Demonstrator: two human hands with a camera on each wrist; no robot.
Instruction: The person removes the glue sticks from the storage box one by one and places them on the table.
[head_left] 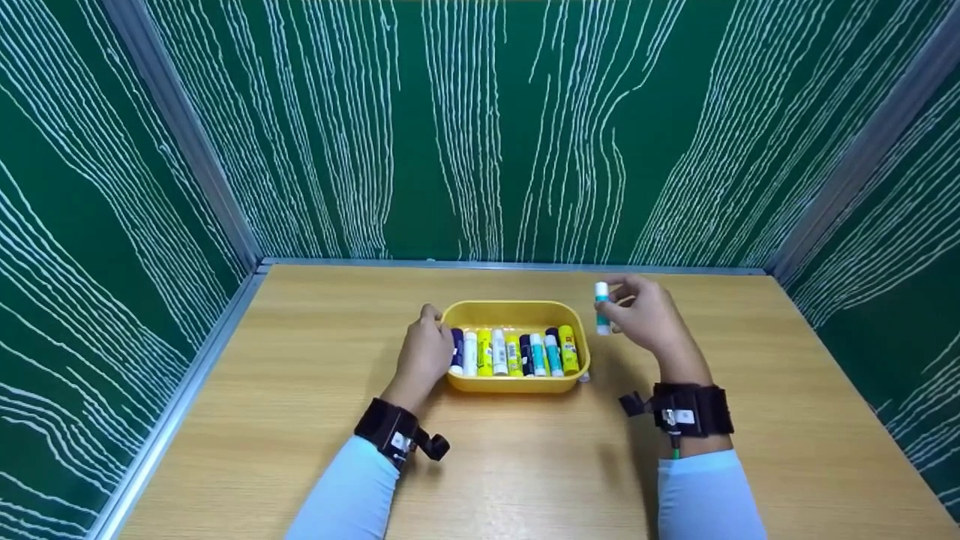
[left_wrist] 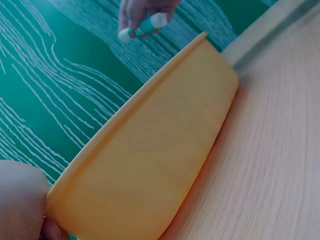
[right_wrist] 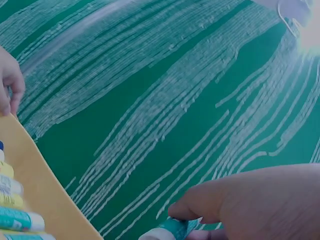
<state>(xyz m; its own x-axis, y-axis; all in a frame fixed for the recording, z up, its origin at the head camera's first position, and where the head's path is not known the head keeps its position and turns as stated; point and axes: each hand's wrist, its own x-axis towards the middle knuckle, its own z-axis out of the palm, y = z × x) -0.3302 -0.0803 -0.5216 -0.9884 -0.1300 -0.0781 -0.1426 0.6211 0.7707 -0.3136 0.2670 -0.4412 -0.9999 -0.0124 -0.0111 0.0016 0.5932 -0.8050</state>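
A yellow plastic basket [head_left: 517, 385] stands on the table, holding a row of glue sticks in white, yellow, teal and dark purple; one yellow glue stick [head_left: 568, 349] leans at its right end. My left hand [head_left: 427, 349] grips the basket's left rim, and in the left wrist view its thumb side [left_wrist: 22, 200] shows at the rim's near corner. Up and right of the basket, my right hand [head_left: 649, 315] pinches a teal-and-white glue stick [head_left: 602, 318] between thumb and fingers, upright and outside the rim. The right wrist view shows that glue stick's white end [right_wrist: 159, 234] under the thumb.
A small white end of something [head_left: 584, 377] peeks out beside the basket's lower right corner. The wooden table [head_left: 315, 450] ends at a grey metal edge [head_left: 517, 265], with green, white-streaked panels [head_left: 405, 150] behind and on both sides.
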